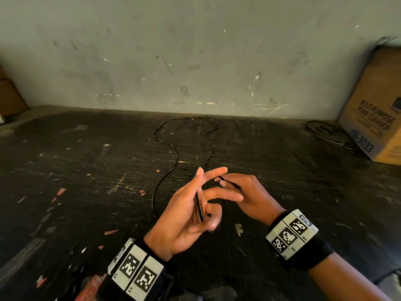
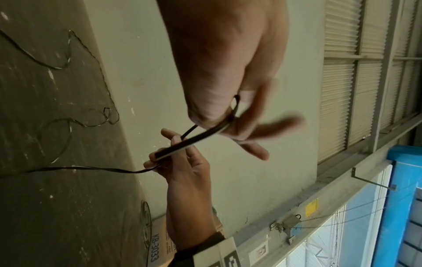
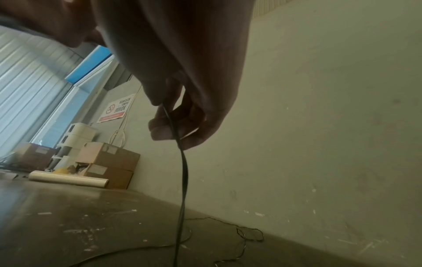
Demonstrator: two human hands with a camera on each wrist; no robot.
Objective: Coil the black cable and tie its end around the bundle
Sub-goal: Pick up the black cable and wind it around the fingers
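A thin black cable (image 1: 176,156) winds across the dark worktable (image 1: 86,181) from the back wall toward me. My left hand (image 1: 200,205) is raised palm-in, thumb pinching a short doubled loop of the cable (image 2: 205,133) against its fingers, index and middle fingers stretched out. Just to its right, my right hand (image 1: 225,181) pinches the same cable (image 3: 173,130) between thumb and fingertips. From there the cable (image 3: 184,180) hangs down to the table. The two hands are almost touching, a short taut stretch of cable between them.
A cardboard box (image 1: 375,114) stands at the right against the wall, with a separate flat wire coil (image 1: 325,131) beside it. Stacked boxes (image 3: 107,159) and a paper roll (image 3: 68,178) lie at the table's left end. Paint chips dot the surface.
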